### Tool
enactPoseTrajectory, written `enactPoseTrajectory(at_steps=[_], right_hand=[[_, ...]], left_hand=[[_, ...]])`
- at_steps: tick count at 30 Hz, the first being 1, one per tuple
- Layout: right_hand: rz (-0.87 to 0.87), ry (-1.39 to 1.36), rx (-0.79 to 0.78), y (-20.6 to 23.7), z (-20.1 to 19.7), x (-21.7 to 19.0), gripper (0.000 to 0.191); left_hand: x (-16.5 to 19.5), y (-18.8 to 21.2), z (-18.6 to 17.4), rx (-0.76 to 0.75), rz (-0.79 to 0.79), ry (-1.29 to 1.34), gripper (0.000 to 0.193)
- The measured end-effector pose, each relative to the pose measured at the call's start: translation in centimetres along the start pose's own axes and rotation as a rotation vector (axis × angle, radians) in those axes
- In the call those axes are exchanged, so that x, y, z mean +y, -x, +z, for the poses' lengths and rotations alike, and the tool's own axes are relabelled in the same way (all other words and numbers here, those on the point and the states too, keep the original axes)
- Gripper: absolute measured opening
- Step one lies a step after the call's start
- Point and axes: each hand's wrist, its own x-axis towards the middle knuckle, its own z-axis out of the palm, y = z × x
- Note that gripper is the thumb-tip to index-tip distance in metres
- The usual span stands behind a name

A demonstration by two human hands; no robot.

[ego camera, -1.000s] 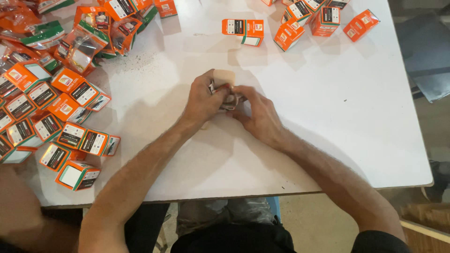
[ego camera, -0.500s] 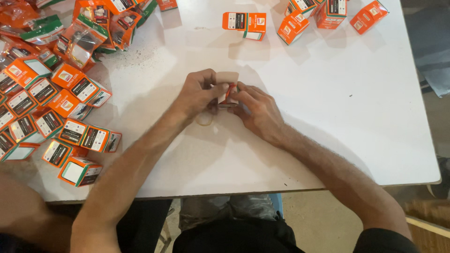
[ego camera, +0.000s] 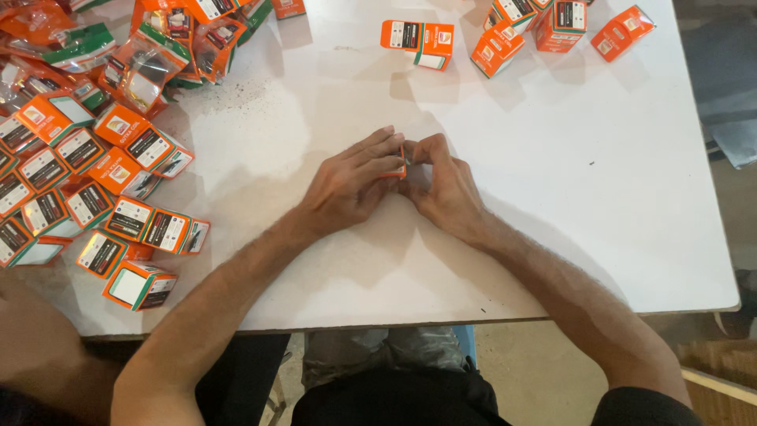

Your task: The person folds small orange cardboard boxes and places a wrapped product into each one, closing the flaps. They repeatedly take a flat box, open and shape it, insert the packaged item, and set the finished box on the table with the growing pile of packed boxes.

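While both hands are closing a small orange box [ego camera: 402,167] on the white table [ego camera: 552,197], the left hand [ego camera: 347,185] and right hand [ego camera: 445,189] are pinching it with curled fingers, calling for firm, even flap pressure.

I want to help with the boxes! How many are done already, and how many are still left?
Done, it seems: small orange boxes lying closed in a big pile at the table's left. In hand: the left hand and right hand together cover one small orange box, mostly hidden. Left: clear packets heaped top left; whether the orange boxes at the far edge are finished, I cannot tell.
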Motion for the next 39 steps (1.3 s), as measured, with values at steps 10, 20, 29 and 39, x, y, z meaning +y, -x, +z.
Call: enactPoseTrajectory(at_steps=[10, 20, 29, 39], right_hand=[[-0.016, 0.107, -0.034, -0.1, -0.4, -0.9, 0.044], [-0.277, 0.345, 0.147, -1.4, -3.1, 0.4, 0.022], [-0.25, 0.591, 0.252, -2.4, -4.1, 2.3, 0.087], [-0.051, 0.097, 0.14, -2.0, -2.3, 2.2, 0.063]], left_hand=[[-0.2, 0.2, -0.8, -0.142, 0.064, -0.036, 0.031], [-2.1, -2.0, -0.7, -0.064, 0.131, -0.185, 0.035], [-10.1, -14.1, 5.4, -0.083, -0.125, -0.521, 0.057], [-7.7, -5.3, -5.1, -0.125, -0.509, 0.029, 0.055]])
